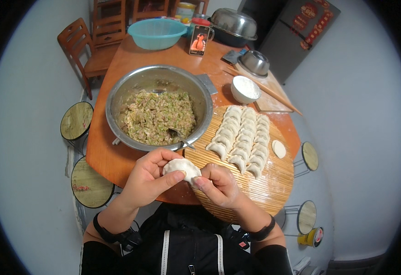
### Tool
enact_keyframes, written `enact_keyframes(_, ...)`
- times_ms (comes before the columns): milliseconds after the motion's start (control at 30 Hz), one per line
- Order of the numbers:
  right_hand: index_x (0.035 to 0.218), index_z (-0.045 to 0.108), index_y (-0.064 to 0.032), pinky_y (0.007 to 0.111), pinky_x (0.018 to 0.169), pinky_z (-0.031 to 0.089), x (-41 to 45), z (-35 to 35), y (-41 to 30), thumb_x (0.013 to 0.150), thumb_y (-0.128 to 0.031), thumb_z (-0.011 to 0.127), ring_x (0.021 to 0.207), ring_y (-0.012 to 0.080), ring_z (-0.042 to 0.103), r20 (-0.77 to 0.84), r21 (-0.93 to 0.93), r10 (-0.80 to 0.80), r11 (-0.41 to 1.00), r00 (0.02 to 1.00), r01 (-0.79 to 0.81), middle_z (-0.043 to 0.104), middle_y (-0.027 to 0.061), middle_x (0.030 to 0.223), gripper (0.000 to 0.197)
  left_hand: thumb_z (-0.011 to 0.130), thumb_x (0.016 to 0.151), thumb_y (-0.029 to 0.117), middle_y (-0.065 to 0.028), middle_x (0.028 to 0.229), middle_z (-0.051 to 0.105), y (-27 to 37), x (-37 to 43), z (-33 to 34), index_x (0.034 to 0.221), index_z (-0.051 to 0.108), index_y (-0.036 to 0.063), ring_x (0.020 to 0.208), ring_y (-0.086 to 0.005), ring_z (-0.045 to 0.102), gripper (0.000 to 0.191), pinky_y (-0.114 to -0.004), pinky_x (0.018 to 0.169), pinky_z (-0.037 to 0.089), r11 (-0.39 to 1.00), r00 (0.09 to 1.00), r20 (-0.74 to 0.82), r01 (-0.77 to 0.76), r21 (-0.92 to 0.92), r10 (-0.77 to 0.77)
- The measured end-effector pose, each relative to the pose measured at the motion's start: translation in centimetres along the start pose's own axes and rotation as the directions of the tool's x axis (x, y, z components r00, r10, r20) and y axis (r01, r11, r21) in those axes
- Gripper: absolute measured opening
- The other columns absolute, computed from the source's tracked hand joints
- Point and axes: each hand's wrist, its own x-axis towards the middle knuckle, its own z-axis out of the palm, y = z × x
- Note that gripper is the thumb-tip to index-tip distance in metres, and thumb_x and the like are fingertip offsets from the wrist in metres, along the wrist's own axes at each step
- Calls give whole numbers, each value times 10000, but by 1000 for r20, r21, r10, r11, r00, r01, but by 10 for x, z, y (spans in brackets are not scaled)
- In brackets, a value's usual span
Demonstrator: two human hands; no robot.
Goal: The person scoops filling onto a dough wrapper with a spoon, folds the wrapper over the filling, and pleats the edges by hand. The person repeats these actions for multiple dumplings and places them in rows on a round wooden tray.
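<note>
Between my two hands is a folded dumpling [181,169] of white dough, held over the near edge of the table. My left hand [152,177] supports it with the thumb across its front. The thumb and bent forefinger of my right hand [219,185] pinch its right end. Just beyond, a large steel bowl [112,118] holds chopped filling [161,115] with green bits, and a metal spoon [183,138] rests in it. To the right, three rows of finished dumplings [243,137] lie on a round slatted mat [272,185], beside a few flat dough wrappers [278,149].
A bowl of flour [245,88], a rolling pin [272,94] and a board [272,103] with an upturned steel bowl [254,63] stand at the right. Farther back are a turquoise basin [156,34], a propped phone [199,41] and a lidded pot [233,27]. Stools [92,182] surround the table [99,144].
</note>
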Motion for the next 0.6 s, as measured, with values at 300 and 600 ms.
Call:
enact_keyframes(300,682,519,-17,263,469,375,-2,0,9,803,-124,582,501,153,501,-31,162,-7,987,999,12,518,74,588,173,575,801,28,-97,970,559,-4,1,-1,1046,451,-35,885,-110,537,282,-221,760,436,999,999,-18,-34,-12,33)
enact_keyframes(600,710,518,-18,239,508,394,0,-13,2,763,-183,646,552,145,520,42,99,93,990,995,-97,520,50,597,216,567,802,16,-98,967,562,-2,1,2,1088,430,-27,883,-116,546,319,-226,770,441,998,998,-24,-57,6,57)
